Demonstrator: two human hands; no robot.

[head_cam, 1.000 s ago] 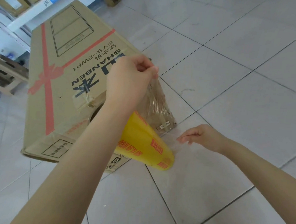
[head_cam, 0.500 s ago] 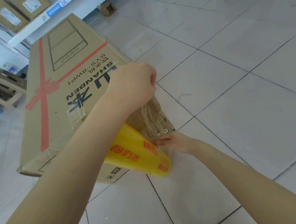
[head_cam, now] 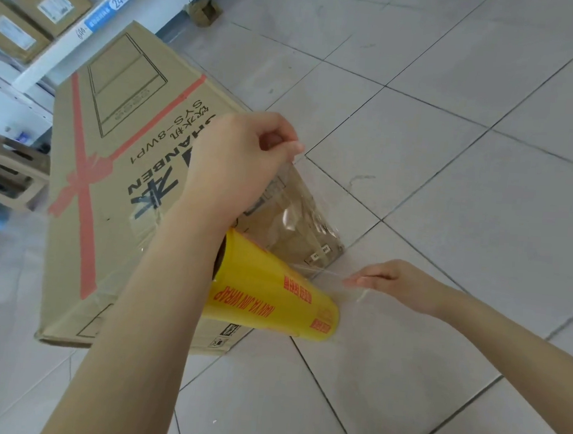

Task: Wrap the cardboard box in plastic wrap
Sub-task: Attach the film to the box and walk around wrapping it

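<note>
Left hand (head_cam: 238, 162) pinches the film (head_cam: 288, 213) high, right hand (head_cam: 396, 282) pinches it low, stretching it taut off the yellow wrap roll (head_cam: 272, 300), likely to lie smoothly against the cardboard box (head_cam: 119, 157) on the floor (head_cam: 449, 194).

The cardboard box (head_cam: 107, 245) is matt brown board with flat red and dark print, and a patch of clear tape (head_cam: 142, 220) on it shines. The plastic wrap (head_cam: 298, 217) is thin, clear and glossy, creased where it is stretched, and its roll (head_cam: 272, 300) has a smooth yellow printed skin. The floor (head_cam: 466, 202) is smooth pale tile with a faint sheen; the blurred beige stool (head_cam: 7, 170) seems to be matt plastic.
</note>
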